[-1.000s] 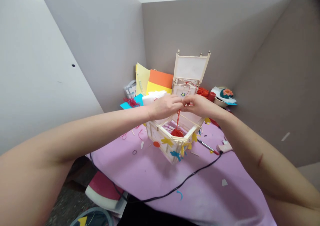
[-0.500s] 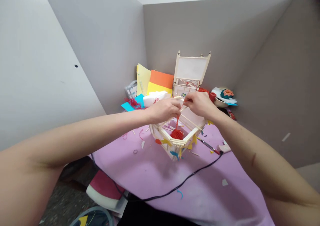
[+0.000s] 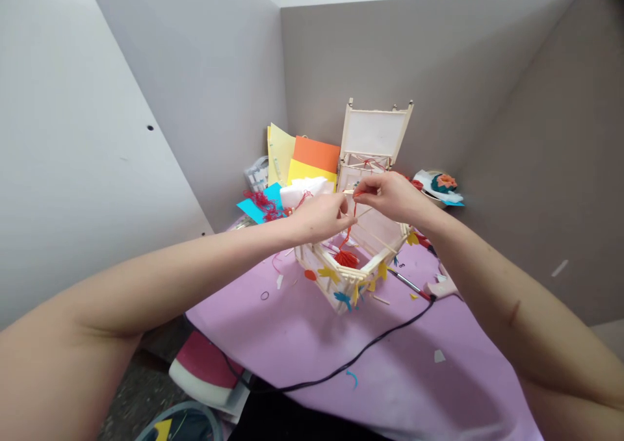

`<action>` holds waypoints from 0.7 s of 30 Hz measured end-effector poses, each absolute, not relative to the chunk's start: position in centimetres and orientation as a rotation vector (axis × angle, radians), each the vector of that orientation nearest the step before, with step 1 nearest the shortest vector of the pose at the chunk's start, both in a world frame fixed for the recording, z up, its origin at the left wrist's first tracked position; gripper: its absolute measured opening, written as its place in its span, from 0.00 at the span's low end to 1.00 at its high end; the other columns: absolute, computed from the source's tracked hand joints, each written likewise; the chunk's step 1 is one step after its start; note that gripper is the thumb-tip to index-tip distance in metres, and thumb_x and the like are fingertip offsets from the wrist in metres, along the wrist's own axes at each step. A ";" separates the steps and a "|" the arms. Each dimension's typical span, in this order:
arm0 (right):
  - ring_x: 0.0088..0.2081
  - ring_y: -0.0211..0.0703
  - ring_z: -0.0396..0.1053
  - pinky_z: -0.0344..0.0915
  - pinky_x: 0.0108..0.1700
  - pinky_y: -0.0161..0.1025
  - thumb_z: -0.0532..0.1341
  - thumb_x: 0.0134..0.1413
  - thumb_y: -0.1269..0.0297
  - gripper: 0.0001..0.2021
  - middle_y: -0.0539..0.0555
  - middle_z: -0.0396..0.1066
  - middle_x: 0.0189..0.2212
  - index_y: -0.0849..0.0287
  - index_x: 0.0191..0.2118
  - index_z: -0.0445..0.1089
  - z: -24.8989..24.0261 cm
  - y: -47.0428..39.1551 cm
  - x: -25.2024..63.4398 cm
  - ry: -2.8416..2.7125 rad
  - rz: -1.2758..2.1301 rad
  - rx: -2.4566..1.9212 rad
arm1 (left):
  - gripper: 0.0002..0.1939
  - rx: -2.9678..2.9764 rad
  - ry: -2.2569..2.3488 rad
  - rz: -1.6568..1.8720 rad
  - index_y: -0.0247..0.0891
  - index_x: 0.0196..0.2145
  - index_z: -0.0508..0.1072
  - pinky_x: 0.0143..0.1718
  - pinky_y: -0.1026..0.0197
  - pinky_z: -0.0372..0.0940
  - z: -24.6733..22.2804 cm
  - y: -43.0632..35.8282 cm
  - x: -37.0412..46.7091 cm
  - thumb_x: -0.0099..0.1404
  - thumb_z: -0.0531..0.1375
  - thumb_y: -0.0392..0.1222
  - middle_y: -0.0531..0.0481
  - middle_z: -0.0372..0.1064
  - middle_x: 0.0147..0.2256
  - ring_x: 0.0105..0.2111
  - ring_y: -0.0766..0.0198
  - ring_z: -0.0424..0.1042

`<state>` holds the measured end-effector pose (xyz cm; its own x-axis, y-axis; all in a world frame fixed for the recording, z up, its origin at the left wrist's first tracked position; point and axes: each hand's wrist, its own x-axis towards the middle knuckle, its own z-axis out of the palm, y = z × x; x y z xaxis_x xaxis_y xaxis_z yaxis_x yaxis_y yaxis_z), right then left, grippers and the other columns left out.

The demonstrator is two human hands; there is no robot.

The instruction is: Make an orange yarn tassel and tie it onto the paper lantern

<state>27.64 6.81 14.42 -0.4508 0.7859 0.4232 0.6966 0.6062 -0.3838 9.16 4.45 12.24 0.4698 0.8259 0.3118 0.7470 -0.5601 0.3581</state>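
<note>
Technician: What is the state of each hand?

Instructor: The right hand pinches the upper end of a red yarn cord between thumb and fingertips. The left hand is partly curled, its fingertips next to the cord; whether it grips the cord cannot be told.

Technician: Where is the red tassel?

Instructor: At the cord's lower end, within the open top of the stick frame, behind the near rim. Whether it hangs free or rests on something cannot be told.

Technician: State the alignment.

Instructor: The cord's long axis runs from the right fingertips downward and slightly left, past the left fingertips, to the tassel. The tassel lies below both hands; the left hand is nearer to it.
</note>
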 end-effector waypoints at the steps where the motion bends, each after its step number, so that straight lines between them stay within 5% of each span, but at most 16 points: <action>1: 0.27 0.38 0.65 0.55 0.32 0.36 0.62 0.51 0.65 0.05 0.50 0.72 0.25 0.59 0.29 0.74 14.5 6.8 27.5 -2.248 0.183 -1.154 | 0.08 2.533 1.401 0.629 0.38 0.28 0.69 0.24 0.62 0.57 12.2 4.5 9.5 0.59 0.59 0.44 0.50 0.72 0.25 0.24 0.63 0.68; 8: 0.32 0.42 0.67 0.58 0.36 0.38 0.60 0.53 0.68 0.06 0.53 0.74 0.29 0.59 0.30 0.75 15.9 6.0 27.1 -2.193 -0.077 -1.170 | 0.11 2.254 1.336 0.338 0.39 0.23 0.70 0.20 0.63 0.55 13.5 4.0 9.1 0.59 0.60 0.46 0.52 0.70 0.19 0.18 0.65 0.66; 16: 0.32 0.43 0.69 0.62 0.37 0.40 0.60 0.55 0.63 0.08 0.53 0.73 0.28 0.58 0.30 0.75 20.4 5.9 26.2 -2.180 -0.156 -1.081 | 0.08 2.394 1.284 0.604 0.39 0.31 0.74 0.23 0.62 0.61 16.5 3.7 7.0 0.60 0.59 0.46 0.52 0.72 0.22 0.20 0.65 0.68; 21: 0.33 0.41 0.69 0.63 0.39 0.40 0.62 0.55 0.65 0.06 0.53 0.73 0.27 0.59 0.30 0.76 24.5 5.8 25.7 -2.148 -0.338 -1.050 | 0.08 2.409 1.236 1.065 0.37 0.33 0.73 0.35 0.59 0.66 18.6 3.7 6.0 0.62 0.59 0.44 0.49 0.73 0.28 0.30 0.64 0.71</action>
<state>25.70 5.84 24.46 -0.4172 0.5826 0.6975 0.7686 0.6357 -0.0713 5.97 3.70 18.64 0.3796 0.7782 0.5002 0.6098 -0.6171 0.4974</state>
